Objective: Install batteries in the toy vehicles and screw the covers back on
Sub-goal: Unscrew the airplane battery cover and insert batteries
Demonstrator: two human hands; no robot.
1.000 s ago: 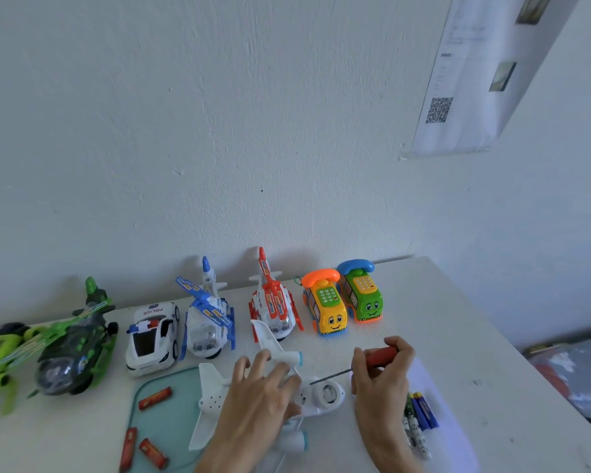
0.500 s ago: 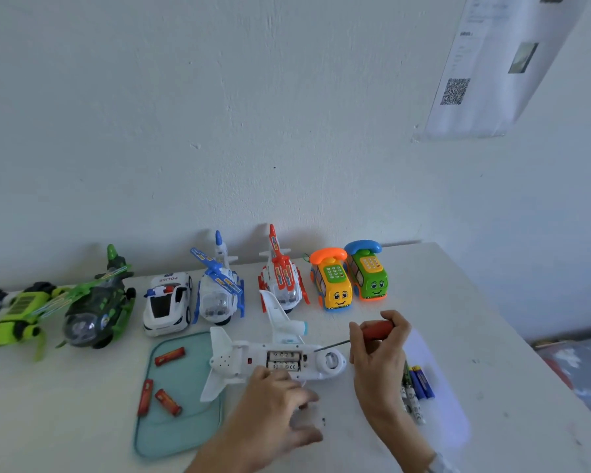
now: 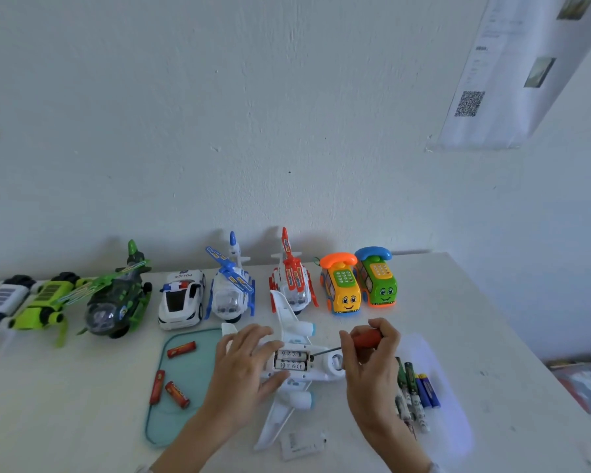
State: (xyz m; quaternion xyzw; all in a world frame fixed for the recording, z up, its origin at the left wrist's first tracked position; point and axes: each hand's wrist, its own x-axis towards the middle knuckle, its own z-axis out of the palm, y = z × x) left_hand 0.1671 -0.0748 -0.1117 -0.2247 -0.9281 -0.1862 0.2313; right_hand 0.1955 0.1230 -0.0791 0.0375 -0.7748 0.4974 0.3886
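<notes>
Lining white table (image 3: 458, 302) against wall (image 3: 219, 131): toys.

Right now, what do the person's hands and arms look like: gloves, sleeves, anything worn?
Both hands are bare, with no gloves or rings visible on the left hand or the right hand. The forearms are bare too, with no sleeves in view. At the bottom edge, something pale shows at each wrist, perhaps a band or cuff; it is too cropped to identify.
</notes>
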